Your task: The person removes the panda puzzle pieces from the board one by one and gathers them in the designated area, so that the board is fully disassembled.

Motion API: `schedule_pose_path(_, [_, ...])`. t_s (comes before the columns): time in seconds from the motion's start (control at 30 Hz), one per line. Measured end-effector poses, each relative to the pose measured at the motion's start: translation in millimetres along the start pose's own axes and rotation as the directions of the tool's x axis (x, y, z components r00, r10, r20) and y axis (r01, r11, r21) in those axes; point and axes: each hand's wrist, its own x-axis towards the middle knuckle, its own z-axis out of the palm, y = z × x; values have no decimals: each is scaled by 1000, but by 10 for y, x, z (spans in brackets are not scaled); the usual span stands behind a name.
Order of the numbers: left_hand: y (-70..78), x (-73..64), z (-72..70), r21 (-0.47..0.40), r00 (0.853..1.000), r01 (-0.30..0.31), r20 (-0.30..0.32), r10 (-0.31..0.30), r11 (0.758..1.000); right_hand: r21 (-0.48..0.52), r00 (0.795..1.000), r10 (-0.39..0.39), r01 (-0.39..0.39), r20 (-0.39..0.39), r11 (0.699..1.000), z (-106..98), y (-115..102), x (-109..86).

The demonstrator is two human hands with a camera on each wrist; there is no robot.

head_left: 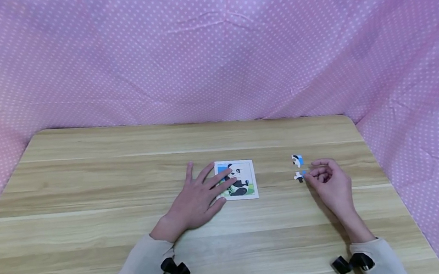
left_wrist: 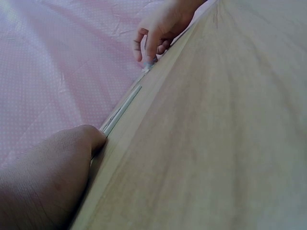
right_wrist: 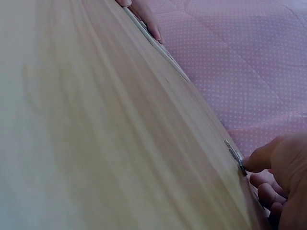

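A square panda jigsaw puzzle with a white border lies on the wooden table. My left hand rests on its left part, fingers spread, covering some of the picture. To the right are two loose jigsaw pieces, one above the other. My right hand pinches the right edge of the lower jigsaw piece between thumb and forefinger, its other fingers curled. The upper jigsaw piece, black, white and blue, lies just beyond it. In the right wrist view the thumb meets the piece edge-on at the table surface.
The light wood table reaches past both hands, its far edge against a pink polka-dot cloth. The cloth also hangs at both sides. Black wrist devices sit on both sleeves.
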Motion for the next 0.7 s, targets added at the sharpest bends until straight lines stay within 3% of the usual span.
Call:
schedule_pose_path(0.2, [-6, 4, 2, 1, 1000, -10, -11, 10, 1000, 0, 1000, -23, 23, -4, 1000, 16, 31, 6])
schedule_pose_path(0.7, [-15, 4, -15, 19, 1000, -14, -9, 14, 1000, -28, 1000, 8, -9, -25, 1000, 57, -7, 14])
